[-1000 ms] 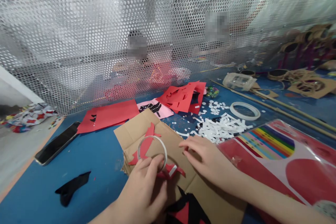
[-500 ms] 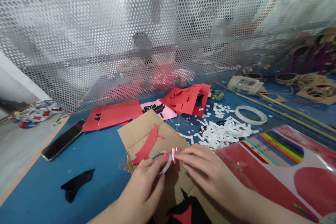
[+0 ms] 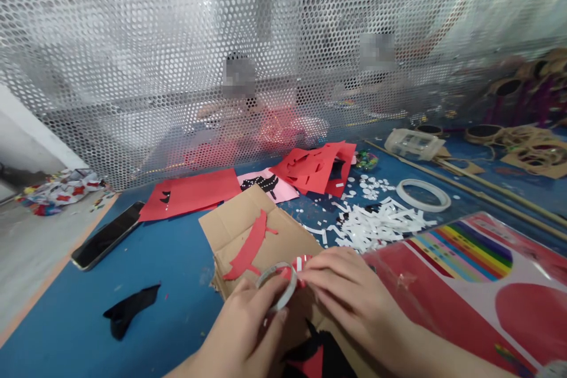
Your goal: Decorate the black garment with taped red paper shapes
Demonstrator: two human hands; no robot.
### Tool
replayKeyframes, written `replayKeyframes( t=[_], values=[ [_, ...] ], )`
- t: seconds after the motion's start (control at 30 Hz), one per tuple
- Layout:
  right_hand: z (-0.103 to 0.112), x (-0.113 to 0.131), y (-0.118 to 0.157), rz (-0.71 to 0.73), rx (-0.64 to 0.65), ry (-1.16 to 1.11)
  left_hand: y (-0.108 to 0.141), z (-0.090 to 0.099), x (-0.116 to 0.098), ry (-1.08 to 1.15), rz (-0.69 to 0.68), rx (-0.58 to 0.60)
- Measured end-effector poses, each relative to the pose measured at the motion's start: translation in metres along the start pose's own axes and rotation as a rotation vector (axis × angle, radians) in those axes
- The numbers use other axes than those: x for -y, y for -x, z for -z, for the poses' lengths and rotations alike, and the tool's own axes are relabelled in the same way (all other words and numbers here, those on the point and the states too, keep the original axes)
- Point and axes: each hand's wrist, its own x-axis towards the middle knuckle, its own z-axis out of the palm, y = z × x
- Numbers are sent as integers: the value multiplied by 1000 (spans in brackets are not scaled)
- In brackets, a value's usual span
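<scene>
My left hand (image 3: 254, 319) is closed round a narrow roll of tape (image 3: 290, 289), its thumb and fingers on the ring. My right hand (image 3: 345, 289) pinches the edge of a small red paper piece (image 3: 296, 264) that carries a short white strip of tape. Both hands are over a folded sheet of brown cardboard (image 3: 239, 212). On that cardboard, just beyond my left hand, lies a curved red paper cutout (image 3: 248, 248). A black cutout (image 3: 341, 360) with red paper is at the near edge, partly hidden by my hands.
A phone (image 3: 106, 236) and a black scrap (image 3: 130, 310) lie left. Red paper sheets (image 3: 195, 192) stretch along the perforated metal panel (image 3: 177, 71). White strips (image 3: 381, 224), another tape roll (image 3: 423, 195), wooden sticks (image 3: 496, 189) and a plastic-wrapped pack (image 3: 443, 307) are right.
My left hand and the tape roll have shifted slightly right and nearer to me. The red piece has moved slightly right with my right hand, and its white strip now shows less.
</scene>
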Motion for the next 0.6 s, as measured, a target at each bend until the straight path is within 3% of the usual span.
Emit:
replayKeyframes(
  t=[0.13, 0.37, 0.6],
  values=[
    [2, -3, -4, -17, 122, 78, 3, 0, 2, 79, 111, 23],
    [-8, -3, -1, -47, 296, 137, 0, 0, 4, 82, 105, 63],
    [-12, -8, 2, 52, 391, 186, 0, 6, 1, 17, 117, 17]
  ],
)
